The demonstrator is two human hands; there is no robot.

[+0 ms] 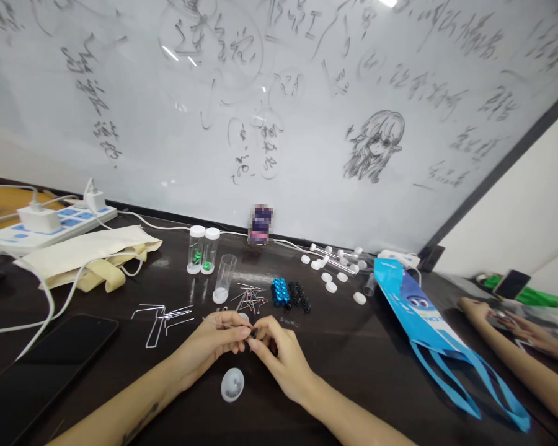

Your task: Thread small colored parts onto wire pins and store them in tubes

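My left hand [214,339] and my right hand [281,353] meet at the middle of the dark table [353,384], fingertips pinched round a small black piece [252,333]. A thin wire-like piece also shows at my left fingers. Just below my hands lies a translucent domed cup [232,384]. Beyond them are thin metal pins [251,298], blue round pieces [280,291] and black round pieces [299,295]. Bent metal wires [160,319] lie left of my left hand. An open clear tube [226,272] stands on a white cap, behind my hands.
Two capped tubes [209,251] hold green pieces. White caps [331,287] lie scattered at the back right. A blue bag [413,310] is at right, beside another person's arms [516,353]. At left are a black phone [51,371], a cream bag [88,254], cables and a power strip [69,223].
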